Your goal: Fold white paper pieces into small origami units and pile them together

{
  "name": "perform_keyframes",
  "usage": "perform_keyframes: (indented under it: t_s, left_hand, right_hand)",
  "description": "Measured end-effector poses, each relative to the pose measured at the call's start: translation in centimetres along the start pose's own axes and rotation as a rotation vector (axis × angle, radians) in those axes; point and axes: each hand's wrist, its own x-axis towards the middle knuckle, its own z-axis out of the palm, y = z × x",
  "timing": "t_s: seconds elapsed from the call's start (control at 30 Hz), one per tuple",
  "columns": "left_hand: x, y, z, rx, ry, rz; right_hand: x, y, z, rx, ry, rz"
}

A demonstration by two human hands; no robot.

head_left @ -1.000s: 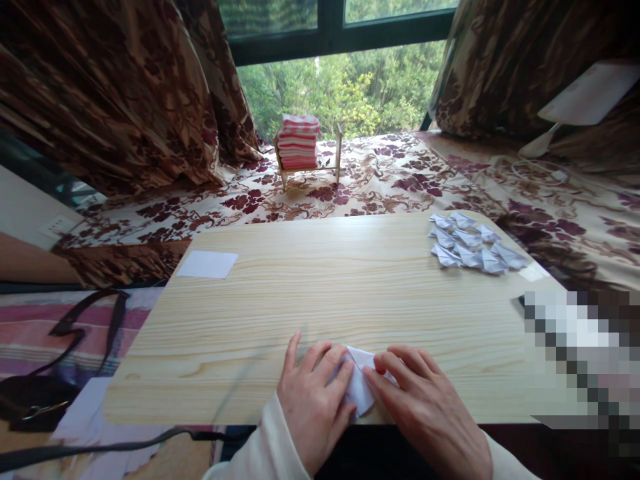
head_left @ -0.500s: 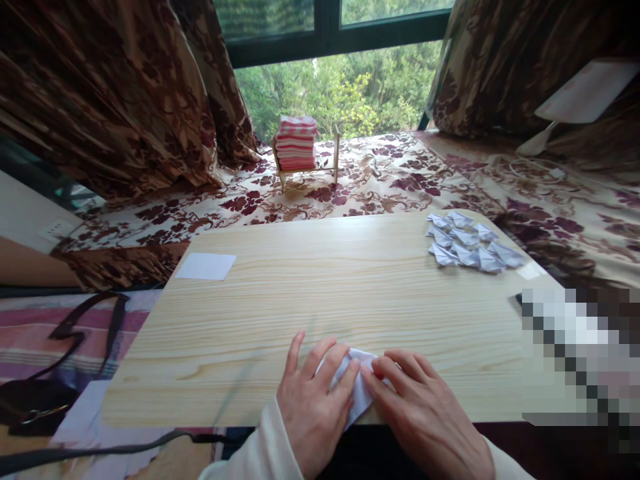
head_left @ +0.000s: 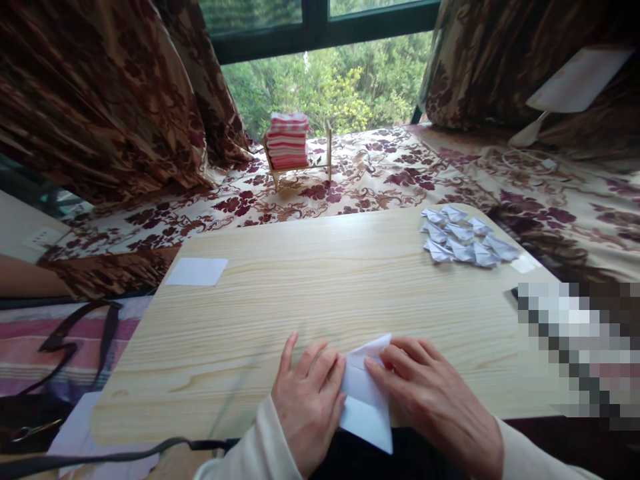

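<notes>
A partly folded sheet of white paper (head_left: 364,387) lies at the near edge of the table, its lower corner sticking out past the edge. Creases run across it. My left hand (head_left: 309,397) holds its left side between thumb and fingers, with the little finger raised. On the right side, my right hand (head_left: 425,380) pinches the paper near its top corner, thumb on the face and fingers bent behind. At the table's far right sit several folded white paper pieces (head_left: 463,233), grouped close together.
A flat white sheet (head_left: 197,272) lies at the left of the wooden table (head_left: 300,287). Behind, a small rack (head_left: 329,153) bears folded pink-striped cloths (head_left: 289,141). A lamp (head_left: 575,83) stands back right. A dark strap (head_left: 107,333) lies left; a pixelated area covers the right edge.
The paper has been opened out and turned, showing more of its face and a lower corner. My right hand has shifted slightly outward. The view has tilted a little.
</notes>
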Motion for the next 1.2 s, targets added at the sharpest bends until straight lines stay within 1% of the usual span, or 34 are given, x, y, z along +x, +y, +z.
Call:
perform_keyframes:
  t_s: [0.1, 0.17, 0.2, 0.3, 0.37, 0.47, 0.57, 0.63, 0.77, 0.93, 1.0, 1.1, 1.2]
  left_hand:
    - [-0.6, 1.3, -0.3, -0.046, 0.062, -0.082]
    - [-0.6, 1.7, -0.3, -0.070, 0.092, -0.107]
    - [-0.5, 1.7, -0.1, -0.077, 0.095, -0.095]
    - [-0.1, 1.4, 0.5, -0.078, 0.089, 0.023]
    - [0.0, 1.1, 1.0, -0.077, 0.081, 0.078]
    - [-0.1, 0.7, 1.3, -0.075, 0.084, 0.087]
    - [-0.3, 0.6, 1.5, -0.083, 0.101, 0.087]
    - [-0.4, 0.7, 1.7, -0.086, 0.125, 0.086]
    - [-0.8, 0.8, 2.3, -0.080, 0.160, 0.073]
    - [-1.1, 0.6, 2.8, -0.078, 0.167, 0.071]
    - [-1.1, 0.5, 3.0, -0.082, 0.180, 0.067]
    - [-1.0, 0.4, 3.4, -0.089, 0.220, 0.052]
    - [-0.8, 0.3, 3.7, -0.099, 0.257, 0.050]
  right_hand:
    - [0.7, 0.9, -0.6, 0.002, -0.069, -0.026]
    - [0.9, 1.0, -0.6, 0.004, -0.087, -0.038]
    - [0.9, 1.0, -0.5, 0.000, -0.085, -0.037]
    - [0.6, 0.8, -0.2, -0.010, -0.074, -0.024]
    - [0.3, 1.1, -0.2, -0.018, -0.073, -0.022]
    - [0.1, 2.1, -0.9, -0.023, -0.091, -0.012]
    - [0.4, 2.9, -1.9, 0.006, -0.095, 0.061]
    - [0.7, 2.7, -2.2, 0.020, -0.093, 0.083]
    - [1.1, 1.3, -2.5, -0.020, -0.102, 0.010]
    - [1.1, 0.2, -3.7, -0.052, -0.008, -0.018]
    - [1.1, 0.1, -3.4, -0.077, -0.034, -0.039]
    - [1.0, 0.3, -1.9, -0.109, -0.114, -0.025]
    - [1.0, 0.7, -0.6, -0.139, -0.147, -0.009]
